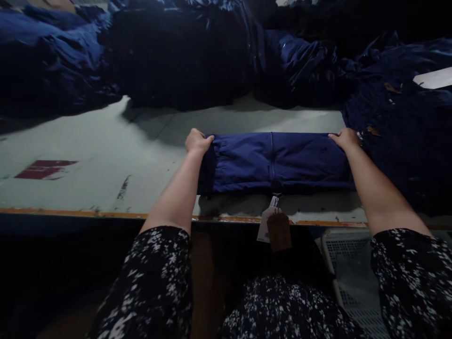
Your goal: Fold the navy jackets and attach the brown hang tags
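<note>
A folded navy blue garment [243, 160] lies lengthwise near the table's front edge, with a zip or piped seam running across its middle. My left hand [197, 141] grips its far left corner, thumb on top. At the far right corner, my right hand [346, 139] pinches the fabric in the same way. Both sets of fingers are partly hidden under or behind the cloth. From the garment's near side a white tag [263, 228] and a brown tag [279, 231] hang over the table edge.
Large heaps of dark blue clothing [183, 56] line the back of the pale table [88, 155]. More dark garments [406, 141] are piled at right, with a white card [434, 78] on them. Below the edge at right stands a white plastic basket [328, 254].
</note>
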Tool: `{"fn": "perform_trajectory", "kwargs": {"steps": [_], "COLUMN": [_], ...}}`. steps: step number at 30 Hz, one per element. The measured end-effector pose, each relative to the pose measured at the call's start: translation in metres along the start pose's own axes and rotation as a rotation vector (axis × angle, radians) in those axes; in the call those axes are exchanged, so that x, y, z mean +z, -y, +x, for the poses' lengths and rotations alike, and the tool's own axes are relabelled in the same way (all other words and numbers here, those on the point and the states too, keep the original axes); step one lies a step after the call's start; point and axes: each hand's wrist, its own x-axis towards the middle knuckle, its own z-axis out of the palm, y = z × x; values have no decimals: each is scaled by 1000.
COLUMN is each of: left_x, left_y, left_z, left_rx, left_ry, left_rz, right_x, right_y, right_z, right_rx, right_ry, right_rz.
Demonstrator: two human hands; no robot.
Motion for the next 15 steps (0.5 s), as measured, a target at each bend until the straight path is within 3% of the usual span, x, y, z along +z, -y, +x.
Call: {"fn": "perform_trajectory", "kwargs": {"steps": [1, 3, 6, 8, 11, 15], "left_x": [-1, -1, 5, 11, 19, 24], "left_y": [-2, -8, -16, -16, -10, 0], "left_z": [-4, -18, -51, -74, -102, -112], "left_rx": [32, 168, 408, 445, 402, 386], "left_ry": [-49, -91, 50, 173, 292, 303], "left_rz": [67, 164, 229, 293, 359, 386], "right_x": [-3, -10, -16, -15, -5, 10], "right_y": [0, 3, 8, 10, 4, -10], "right_z": [-4, -17, -51, -79, -115, -130], "right_rx": [0, -144, -476, -592, -604, -591], "right_ry": [-12, -40, -4, 72, 171, 207], "right_rz": [-50, -89, -100, -152, -225, -208]}}
